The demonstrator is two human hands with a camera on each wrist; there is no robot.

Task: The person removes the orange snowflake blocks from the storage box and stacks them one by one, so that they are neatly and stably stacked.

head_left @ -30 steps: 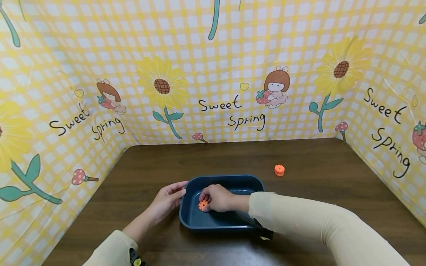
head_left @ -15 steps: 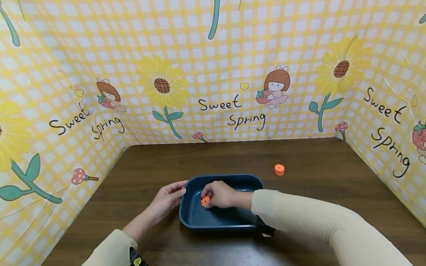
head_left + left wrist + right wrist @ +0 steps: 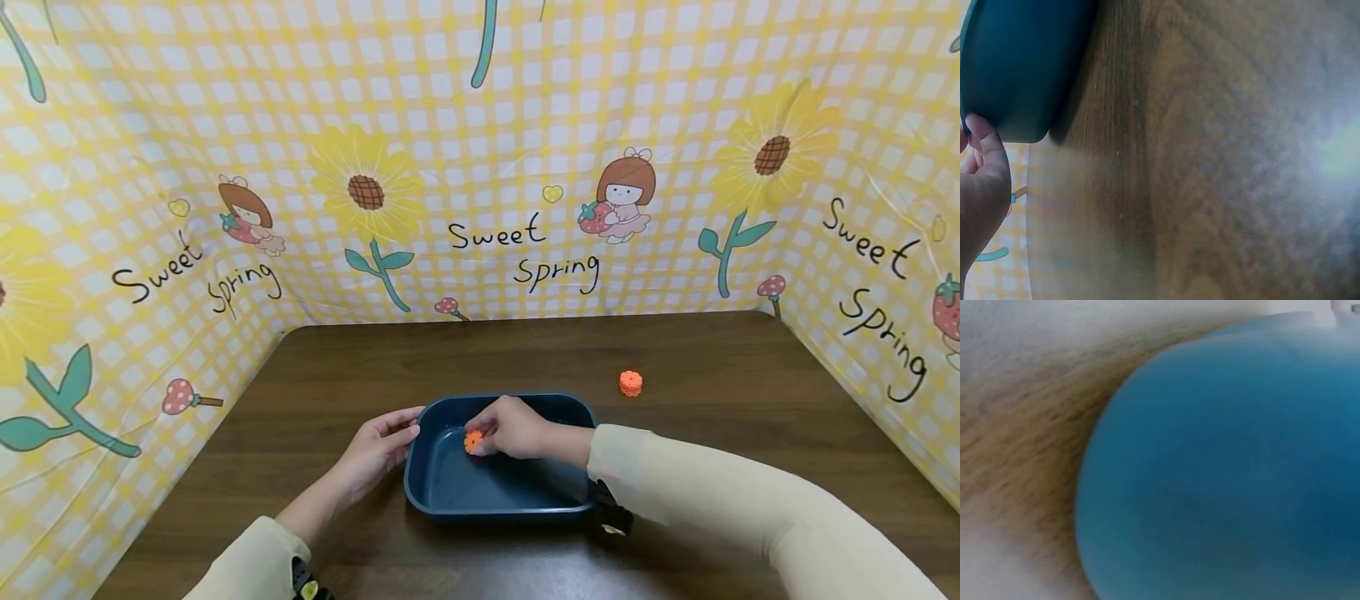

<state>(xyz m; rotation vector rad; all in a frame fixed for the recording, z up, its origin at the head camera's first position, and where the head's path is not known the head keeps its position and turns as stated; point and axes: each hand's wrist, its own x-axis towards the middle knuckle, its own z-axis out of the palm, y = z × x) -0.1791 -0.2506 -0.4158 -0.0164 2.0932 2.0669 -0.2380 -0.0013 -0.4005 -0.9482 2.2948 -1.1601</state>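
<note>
A dark blue rectangular plastic basin (image 3: 495, 510) sits on the table, its inside facing up in the head view. My left hand (image 3: 375, 450) holds the basin's left rim; in the left wrist view the thumb (image 3: 984, 131) lies against the basin's outer wall. Inside the basin, my right hand (image 3: 510, 427) pinches a small orange notched disc (image 3: 473, 442) with a hole at its centre. The basin's wall (image 3: 1210, 462) fills most of the right wrist view, which is blurred and shows neither the disc nor the fingers clearly.
A short stack of orange notched discs (image 3: 631, 383) stands behind the basin to the right. The brown wooden table (image 3: 360, 358) is bordered at the back and both sides by a yellow checked cloth (image 3: 480, 167).
My right hand has moved back and slightly right inside the basin, carrying the orange notched disc. My left hand stays at the left rim.
</note>
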